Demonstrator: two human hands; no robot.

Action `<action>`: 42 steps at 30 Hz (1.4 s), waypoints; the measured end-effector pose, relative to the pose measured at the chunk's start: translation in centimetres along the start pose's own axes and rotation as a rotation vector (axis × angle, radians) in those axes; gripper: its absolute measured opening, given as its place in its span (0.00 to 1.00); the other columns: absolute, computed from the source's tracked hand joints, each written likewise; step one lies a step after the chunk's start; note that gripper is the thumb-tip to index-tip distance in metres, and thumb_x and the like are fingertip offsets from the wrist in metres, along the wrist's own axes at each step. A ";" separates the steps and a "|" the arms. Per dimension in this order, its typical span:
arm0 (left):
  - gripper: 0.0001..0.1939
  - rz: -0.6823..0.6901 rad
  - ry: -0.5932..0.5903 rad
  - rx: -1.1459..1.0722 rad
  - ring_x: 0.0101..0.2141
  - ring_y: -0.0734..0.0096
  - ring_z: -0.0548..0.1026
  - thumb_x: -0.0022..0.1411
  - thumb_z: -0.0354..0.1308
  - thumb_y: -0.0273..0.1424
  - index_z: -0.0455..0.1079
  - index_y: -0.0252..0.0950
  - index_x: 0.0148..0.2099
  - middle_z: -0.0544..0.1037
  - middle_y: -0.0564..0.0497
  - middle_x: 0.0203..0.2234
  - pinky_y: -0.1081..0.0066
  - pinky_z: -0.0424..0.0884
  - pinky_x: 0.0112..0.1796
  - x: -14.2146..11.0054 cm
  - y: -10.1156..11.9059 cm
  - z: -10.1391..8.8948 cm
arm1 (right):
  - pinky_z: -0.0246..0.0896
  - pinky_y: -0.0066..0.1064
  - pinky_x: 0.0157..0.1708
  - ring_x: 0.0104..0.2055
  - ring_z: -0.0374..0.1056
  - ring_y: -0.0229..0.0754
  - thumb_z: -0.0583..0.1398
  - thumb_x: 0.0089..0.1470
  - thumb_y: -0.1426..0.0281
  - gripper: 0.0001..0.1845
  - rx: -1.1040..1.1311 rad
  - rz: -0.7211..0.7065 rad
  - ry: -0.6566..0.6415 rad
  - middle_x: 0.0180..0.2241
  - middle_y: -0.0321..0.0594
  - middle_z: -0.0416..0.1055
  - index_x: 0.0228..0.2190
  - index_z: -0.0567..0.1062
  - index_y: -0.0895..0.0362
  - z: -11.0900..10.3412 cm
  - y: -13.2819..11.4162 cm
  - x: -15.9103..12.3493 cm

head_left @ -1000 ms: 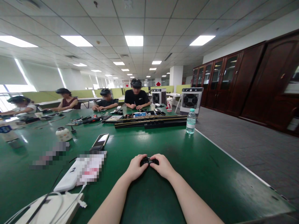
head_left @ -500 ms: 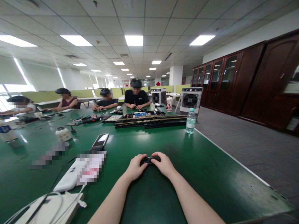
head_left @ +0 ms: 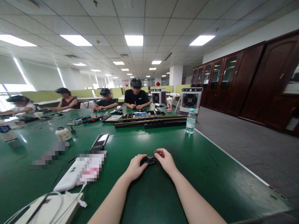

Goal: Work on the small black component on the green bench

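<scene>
A small black device [head_left: 150, 160] with fine parts on its upper face lies on the green table [head_left: 205, 174] in front of me. My left hand [head_left: 136, 167] is closed around its left end, thumb along the near side. Just off its right end is my right hand [head_left: 165, 160], thumb and forefinger pinched together. A small dark piece seems to show at those fingertips, too small to name.
A water bottle [head_left: 191, 121] stands at the table's right edge. Long black strips [head_left: 168, 123] lie across the back. To the left are a phone [head_left: 100, 141], a white power bank [head_left: 70, 175], cables and a round jar [head_left: 63, 133]. Several people sit at the far side.
My right hand has lifted off the black device and moved slightly right and up, its fingers now pinched. The right end of the device has come into view. My left hand has stayed put.
</scene>
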State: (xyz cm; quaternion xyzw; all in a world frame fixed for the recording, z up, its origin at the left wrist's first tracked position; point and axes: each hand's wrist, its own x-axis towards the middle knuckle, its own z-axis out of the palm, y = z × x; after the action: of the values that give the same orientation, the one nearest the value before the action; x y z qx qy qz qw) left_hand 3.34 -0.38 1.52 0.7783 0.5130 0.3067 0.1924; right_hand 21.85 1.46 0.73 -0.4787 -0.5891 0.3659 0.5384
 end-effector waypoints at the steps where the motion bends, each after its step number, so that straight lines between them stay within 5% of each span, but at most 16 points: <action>1: 0.20 -0.001 0.000 0.003 0.45 0.62 0.70 0.53 0.56 0.27 0.67 0.37 0.50 0.73 0.46 0.44 0.64 0.63 0.49 0.0 0.0 0.0 | 0.65 0.36 0.41 0.36 0.71 0.43 0.61 0.43 0.63 0.14 0.028 0.009 0.016 0.33 0.42 0.75 0.32 0.72 0.57 0.0 0.0 0.0; 13: 0.20 0.000 -0.003 0.014 0.45 0.62 0.70 0.53 0.56 0.27 0.67 0.35 0.50 0.73 0.45 0.44 0.64 0.63 0.49 0.1 -0.1 0.0 | 0.63 0.41 0.48 0.44 0.71 0.49 0.65 0.36 0.58 0.24 0.248 0.127 0.108 0.39 0.49 0.75 0.35 0.73 0.60 0.0 -0.3 0.2; 21: 0.20 -0.001 0.000 0.006 0.45 0.62 0.70 0.53 0.56 0.28 0.67 0.36 0.50 0.73 0.46 0.44 0.64 0.64 0.49 0.0 -0.1 0.0 | 0.62 0.42 0.49 0.43 0.71 0.49 0.64 0.37 0.58 0.21 0.244 0.136 0.124 0.38 0.46 0.76 0.34 0.74 0.58 -0.2 -0.6 0.2; 42: 0.20 -0.013 0.002 0.003 0.45 0.63 0.70 0.53 0.56 0.28 0.67 0.37 0.50 0.73 0.47 0.45 0.64 0.64 0.49 0.0 0.2 -0.1 | 0.66 0.38 0.39 0.41 0.71 0.49 0.63 0.38 0.55 0.23 0.220 0.176 0.135 0.36 0.45 0.76 0.34 0.74 0.58 -0.4 -0.6 0.3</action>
State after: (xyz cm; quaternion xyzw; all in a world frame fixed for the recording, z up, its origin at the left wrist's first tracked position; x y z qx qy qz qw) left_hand 3.41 -0.49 1.70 0.7750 0.5186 0.3053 0.1927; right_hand 22.17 1.52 1.46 -0.4902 -0.4638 0.4412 0.5916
